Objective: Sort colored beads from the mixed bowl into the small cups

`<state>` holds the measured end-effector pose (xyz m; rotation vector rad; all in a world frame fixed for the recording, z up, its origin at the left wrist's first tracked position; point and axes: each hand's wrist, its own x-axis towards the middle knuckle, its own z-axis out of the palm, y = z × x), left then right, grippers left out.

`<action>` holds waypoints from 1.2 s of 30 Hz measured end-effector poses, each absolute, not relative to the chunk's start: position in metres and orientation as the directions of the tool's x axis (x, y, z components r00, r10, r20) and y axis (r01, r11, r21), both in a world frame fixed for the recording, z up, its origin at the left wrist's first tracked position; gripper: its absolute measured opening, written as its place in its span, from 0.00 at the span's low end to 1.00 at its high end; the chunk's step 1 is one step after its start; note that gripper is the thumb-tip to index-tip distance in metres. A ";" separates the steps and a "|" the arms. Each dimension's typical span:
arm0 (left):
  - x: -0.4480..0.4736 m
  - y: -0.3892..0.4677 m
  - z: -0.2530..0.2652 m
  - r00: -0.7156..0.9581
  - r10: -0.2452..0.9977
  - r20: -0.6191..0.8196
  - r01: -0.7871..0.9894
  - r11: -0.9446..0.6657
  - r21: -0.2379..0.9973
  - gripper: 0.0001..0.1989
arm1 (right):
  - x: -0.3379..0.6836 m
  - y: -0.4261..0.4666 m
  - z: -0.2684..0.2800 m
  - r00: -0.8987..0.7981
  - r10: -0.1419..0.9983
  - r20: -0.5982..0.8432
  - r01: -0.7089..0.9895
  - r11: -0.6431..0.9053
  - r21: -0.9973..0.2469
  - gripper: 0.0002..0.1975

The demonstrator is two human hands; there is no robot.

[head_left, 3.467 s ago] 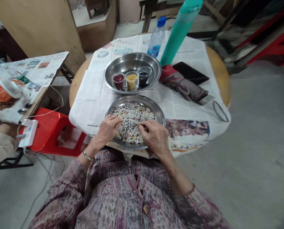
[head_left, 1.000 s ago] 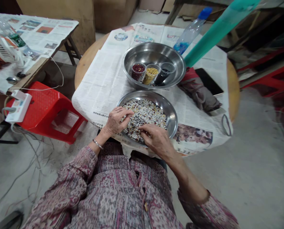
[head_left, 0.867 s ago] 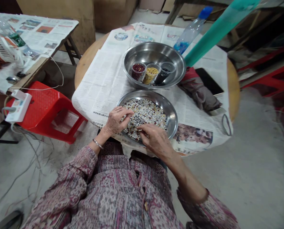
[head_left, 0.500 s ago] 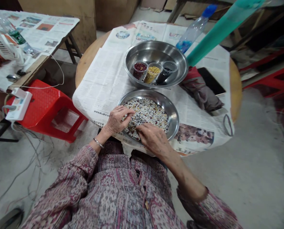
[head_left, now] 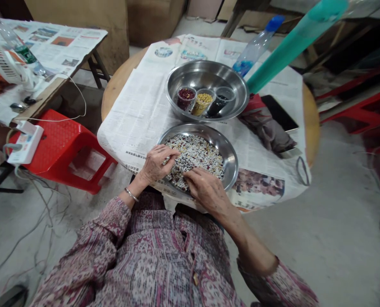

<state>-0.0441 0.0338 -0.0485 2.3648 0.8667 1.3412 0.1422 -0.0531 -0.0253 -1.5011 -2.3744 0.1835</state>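
A steel pan (head_left: pixel 232 166) holds mixed grains and beans (head_left: pixel 199 149) in white, black, dark red and yellow. At its left rim is my left hand (head_left: pixel 158 163), fingers stretched over the grains and thumb held apart from them. My right hand (head_left: pixel 205 184) reaches over the near rim, fingertips curled together down at the grains; whatever is between them is too small to make out. Behind the pan stands a larger steel basin (head_left: pixel 205 70). Inside it are a cup of red beans (head_left: pixel 186 98), a cup of yellow beans (head_left: pixel 203 102) and a cup of black beans (head_left: pixel 220 103).
Newspaper (head_left: pixel 126 115) covers the round table. To the right lie a dark cloth bundle (head_left: pixel 266 128) and a black tablet-like slab (head_left: pixel 279 111). A blue-capped bottle (head_left: pixel 254 49) and a green tube (head_left: pixel 295 49) rise behind. A red stool (head_left: pixel 65 149) carries a power strip (head_left: pixel 27 143).
The whole view has shifted slightly, with the table appearing a little lower. My right fingertips have moved very little among the grains; my left hand stays at the rim.
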 end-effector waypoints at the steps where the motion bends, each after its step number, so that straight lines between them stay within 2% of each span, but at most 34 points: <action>1: -0.044 0.034 -0.049 0.388 0.627 0.676 0.357 -0.778 0.517 0.06 | 0.142 -0.053 -0.024 -0.389 0.897 0.213 0.849 0.438 -0.296 0.11; 6: -0.046 0.034 -0.048 0.394 0.635 0.665 0.361 -0.772 0.524 0.06 | 0.143 -0.051 -0.024 -0.317 0.911 0.266 0.799 0.407 -0.443 0.10; 12: -0.046 0.032 -0.045 0.395 0.636 0.663 0.344 -0.772 0.535 0.06 | 0.151 -0.032 -0.007 -0.102 0.919 0.380 0.730 0.329 -0.599 0.09; 19: -0.049 0.034 -0.047 0.392 0.626 0.674 0.312 -0.780 0.543 0.07 | 0.166 0.064 0.051 0.103 0.865 0.491 0.804 0.219 -0.553 0.09; 25: -0.050 0.035 -0.050 0.383 0.634 0.672 0.325 -0.773 0.544 0.06 | 0.188 0.148 0.055 0.105 0.897 0.428 0.891 0.107 -0.442 0.13; 28: -0.049 0.035 -0.051 0.376 0.622 0.687 0.312 -0.783 0.538 0.06 | 0.194 0.139 0.045 0.136 0.880 0.456 0.886 0.098 -0.453 0.15; 31: -0.048 0.035 -0.051 0.369 0.619 0.693 0.315 -0.785 0.534 0.06 | 0.196 0.105 0.033 0.165 0.866 0.472 0.841 0.127 -0.526 0.15; 36: -0.047 0.035 -0.049 0.375 0.628 0.682 0.316 -0.778 0.543 0.06 | 0.195 0.042 0.009 0.096 0.906 0.412 0.786 0.185 -0.590 0.13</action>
